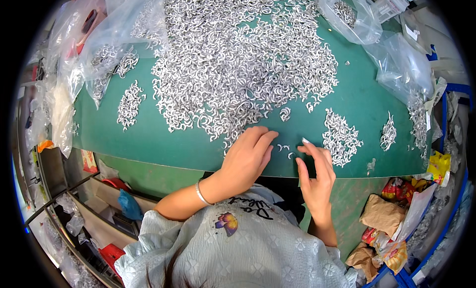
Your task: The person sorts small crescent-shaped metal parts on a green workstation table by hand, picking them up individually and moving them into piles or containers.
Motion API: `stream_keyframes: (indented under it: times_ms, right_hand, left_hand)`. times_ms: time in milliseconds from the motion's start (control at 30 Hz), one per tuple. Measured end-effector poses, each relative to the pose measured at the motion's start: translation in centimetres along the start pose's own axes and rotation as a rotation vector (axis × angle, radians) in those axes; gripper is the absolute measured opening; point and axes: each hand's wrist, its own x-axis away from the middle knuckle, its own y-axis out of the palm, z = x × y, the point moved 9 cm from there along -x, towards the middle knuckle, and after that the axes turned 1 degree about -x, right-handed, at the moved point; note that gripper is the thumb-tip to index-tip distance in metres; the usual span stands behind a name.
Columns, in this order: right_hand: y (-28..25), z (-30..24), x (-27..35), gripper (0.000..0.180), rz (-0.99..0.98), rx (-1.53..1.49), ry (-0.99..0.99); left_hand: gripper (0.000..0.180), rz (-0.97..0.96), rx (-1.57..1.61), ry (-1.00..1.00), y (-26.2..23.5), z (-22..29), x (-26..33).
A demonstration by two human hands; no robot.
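Note:
Small silver crescent-shaped metal pieces lie in a broad heap on the green tabletop. My left hand rests at the heap's near edge, fingers bent and thumb a little apart, with nothing visible between them. To its right, my right hand is raised over the table's front edge, index finger and thumb spread, holding nothing that shows. Between the hands lie a few loose crescent pieces. Just beyond my right hand is a smaller pile of the pieces.
Other small piles sit at left and far right. Clear plastic bags with more pieces flank the heap. Below the table stand an open drawer at left and crumpled brown paper bags at right.

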Motion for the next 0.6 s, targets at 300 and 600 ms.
stream_keyframes:
  times_ms: [300,600]
  right_hand:
    - [1.7,-1.7,-0.2,0.036,-0.057,0.152,-0.113]
    - [0.6,-1.5,0.7,0.034,-0.003,0.088,-0.091]
  left_hand:
    - [0.039,0.106,-0.126,0.075,-1.0,0.8,-0.2]
    - [0.034,-0.037,-0.179,0.137,1.5,1.6,1.4]
